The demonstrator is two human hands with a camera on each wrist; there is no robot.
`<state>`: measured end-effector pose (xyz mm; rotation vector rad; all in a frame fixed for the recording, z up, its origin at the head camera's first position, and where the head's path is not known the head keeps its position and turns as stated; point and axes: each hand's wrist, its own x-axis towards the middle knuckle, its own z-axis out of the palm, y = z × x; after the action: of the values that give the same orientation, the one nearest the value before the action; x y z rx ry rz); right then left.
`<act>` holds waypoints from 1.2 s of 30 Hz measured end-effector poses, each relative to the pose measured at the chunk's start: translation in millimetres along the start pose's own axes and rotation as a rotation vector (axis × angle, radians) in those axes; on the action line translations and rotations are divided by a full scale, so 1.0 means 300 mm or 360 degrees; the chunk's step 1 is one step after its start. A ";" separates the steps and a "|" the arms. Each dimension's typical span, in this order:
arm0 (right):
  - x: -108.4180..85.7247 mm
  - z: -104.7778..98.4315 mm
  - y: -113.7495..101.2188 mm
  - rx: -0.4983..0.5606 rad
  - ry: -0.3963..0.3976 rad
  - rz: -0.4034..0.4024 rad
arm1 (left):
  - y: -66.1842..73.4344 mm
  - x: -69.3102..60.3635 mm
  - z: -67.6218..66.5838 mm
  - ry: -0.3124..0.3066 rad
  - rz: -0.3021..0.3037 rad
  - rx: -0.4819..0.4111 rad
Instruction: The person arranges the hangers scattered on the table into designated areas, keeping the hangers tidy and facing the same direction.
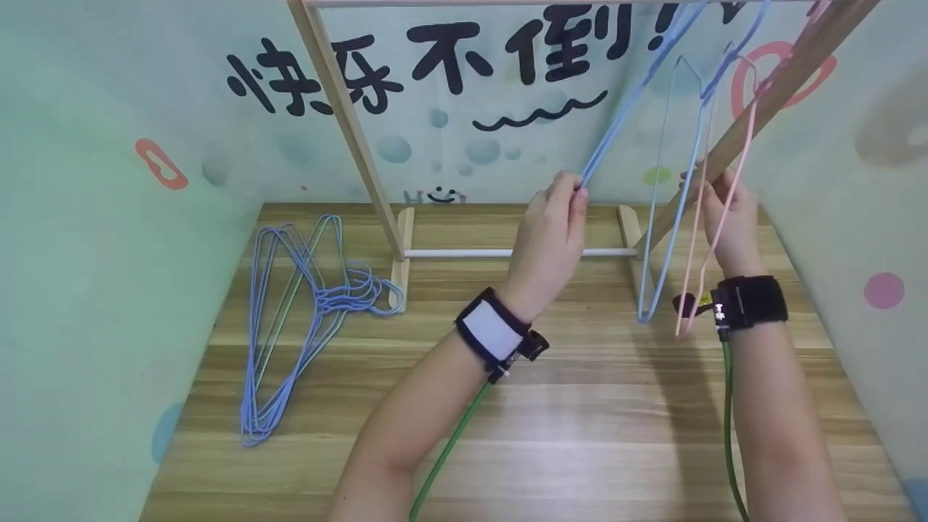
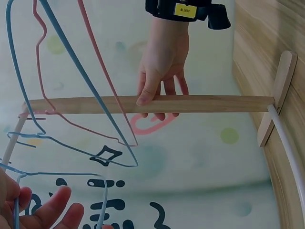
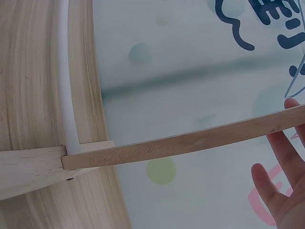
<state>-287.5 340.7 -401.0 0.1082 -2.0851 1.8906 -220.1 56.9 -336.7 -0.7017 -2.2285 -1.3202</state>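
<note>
My left hand [image 1: 547,228] grips the lower end of a blue clothes hanger [image 1: 629,109], which slants up to the rack's top; in the left wrist view some fingers [image 2: 59,210] stand apart from the wire. My right hand [image 1: 734,221] holds the right wooden post [image 1: 761,119] of the rack, the thumb on one side and fingers behind it. Between the hands hang another blue hanger [image 1: 678,210] and a pink hanger [image 1: 739,152]. In the right wrist view, fingers [image 3: 286,152] lie across the wooden post [image 3: 190,138].
Several blue hangers [image 1: 319,290] and a greenish one lie in a bundle on the wood-grain tabletop [image 1: 565,449], left of the rack. A white lower bar [image 1: 457,253] joins the rack's feet. Patterned walls [image 1: 87,217] enclose the table at the back and sides.
</note>
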 end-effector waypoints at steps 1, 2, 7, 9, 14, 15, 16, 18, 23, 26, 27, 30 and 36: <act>0.001 -0.001 0.000 0.0007 -0.0002 -0.0002 | 0.002 0.002 0.005 -0.0007 0.0000 -0.0001; 0.001 -0.002 -0.001 0.0009 -0.0003 0.0000 | 0.004 0.003 0.010 -0.0012 0.0001 -0.0002; 0.002 -0.003 -0.003 -0.0028 0.0019 0.0008 | 0.002 0.004 0.033 -0.0012 0.0000 0.0017; 0.003 -0.002 -0.004 -0.0060 0.0033 0.0045 | -0.003 0.002 0.040 -0.0008 -0.0008 0.0030; 0.009 0.003 -0.003 -0.0070 0.0053 0.0069 | -0.010 -0.001 0.052 -0.0012 -0.0032 0.0031; 0.009 0.004 -0.003 -0.0068 0.0053 0.0057 | -0.010 -0.001 0.053 -0.0011 -0.0033 0.0028; 0.009 0.004 -0.002 -0.0071 0.0054 0.0042 | -0.009 -0.001 0.053 -0.0011 -0.0035 0.0025; 0.007 0.005 -0.002 -0.0107 0.0053 0.0031 | -0.009 -0.001 0.052 -0.0005 -0.0031 0.0027; 0.002 0.004 -0.001 -0.0065 0.0045 0.0027 | -0.005 0.001 0.053 -0.0006 -0.0025 -0.0001; 0.000 0.003 -0.001 -0.0041 0.0040 0.0019 | -0.001 0.001 0.054 -0.0018 -0.0031 -0.0040; 0.000 0.003 -0.001 -0.0037 0.0035 0.0015 | 0.000 0.002 0.054 -0.0024 -0.0035 -0.0052; -0.001 0.001 -0.001 -0.0071 0.0027 0.0018 | 0.003 0.003 0.055 -0.0048 -0.0060 -0.0103; 0.006 0.003 -0.004 -0.0151 0.0047 0.0065 | 0.008 -0.002 0.052 -0.0104 -0.0127 -0.0175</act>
<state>-289.0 340.0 -399.4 0.0159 -2.1689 1.8011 -220.2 71.7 -342.3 -0.7109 -2.2705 -1.4886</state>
